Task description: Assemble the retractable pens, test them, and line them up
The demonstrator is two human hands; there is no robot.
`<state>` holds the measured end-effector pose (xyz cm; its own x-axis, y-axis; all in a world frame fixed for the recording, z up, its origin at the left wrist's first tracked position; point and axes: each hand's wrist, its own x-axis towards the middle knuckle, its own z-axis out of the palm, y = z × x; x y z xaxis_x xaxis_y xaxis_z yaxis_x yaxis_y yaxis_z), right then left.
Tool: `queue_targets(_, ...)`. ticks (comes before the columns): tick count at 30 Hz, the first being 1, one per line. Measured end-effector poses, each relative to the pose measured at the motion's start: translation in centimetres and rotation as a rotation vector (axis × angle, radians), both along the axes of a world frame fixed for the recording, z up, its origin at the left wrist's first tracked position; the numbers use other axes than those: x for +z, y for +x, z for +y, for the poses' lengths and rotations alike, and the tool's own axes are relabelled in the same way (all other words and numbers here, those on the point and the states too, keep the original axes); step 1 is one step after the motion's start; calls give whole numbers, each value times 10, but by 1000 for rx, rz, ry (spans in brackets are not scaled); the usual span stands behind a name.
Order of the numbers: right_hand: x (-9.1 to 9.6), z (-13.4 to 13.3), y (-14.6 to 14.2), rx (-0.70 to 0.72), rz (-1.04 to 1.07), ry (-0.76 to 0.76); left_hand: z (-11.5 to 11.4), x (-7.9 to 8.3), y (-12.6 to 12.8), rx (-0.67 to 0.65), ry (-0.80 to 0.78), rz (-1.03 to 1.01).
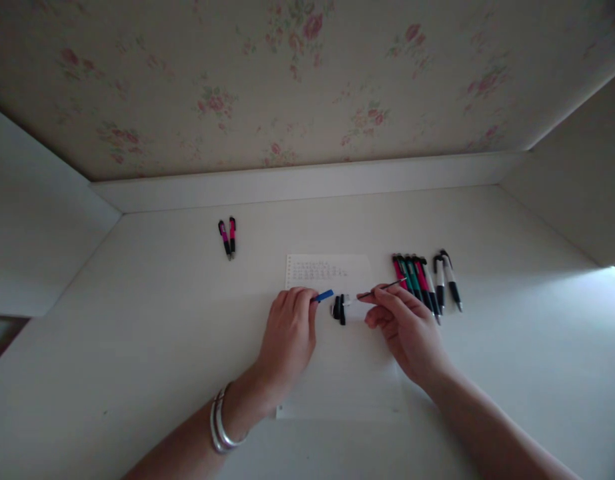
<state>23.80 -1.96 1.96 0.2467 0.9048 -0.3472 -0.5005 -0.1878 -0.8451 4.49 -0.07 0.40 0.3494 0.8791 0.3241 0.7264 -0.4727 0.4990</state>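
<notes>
My left hand [289, 327] is closed around a blue pen barrel [323, 295], whose blue end sticks out toward the right. Between the thumb and fingers of my right hand [405, 327] is a thin, dark pen refill [387, 287], slanting up to the right. Small black pen parts [339, 309] and a pale, clear-looking piece lie on the paper between my hands. Under them is a lined sheet of paper [337, 380] with handwriting near its top. Both hands are just above the sheet, the left over its left edge.
Several click pens [415, 277] in pink, green and white lie in a row beyond my right hand, with two white pens [449, 277] beside them. Two pens [227, 239], purple and pink, lie at the back left. White panels and a flowered wall [287, 100] border the desk.
</notes>
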Motion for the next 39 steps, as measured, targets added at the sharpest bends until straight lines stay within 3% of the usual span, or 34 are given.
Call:
queue_targets(9,3,0,1,-51,2,29,-9,2,3,-108,-66,-127)
queue_targets(17,4,0,1,-81,-10,40,-10,3,3,-149,-67,-111)
queue_targets(39,6,0,1,-70,-34,38,-13,3,3,-176,-74,-99)
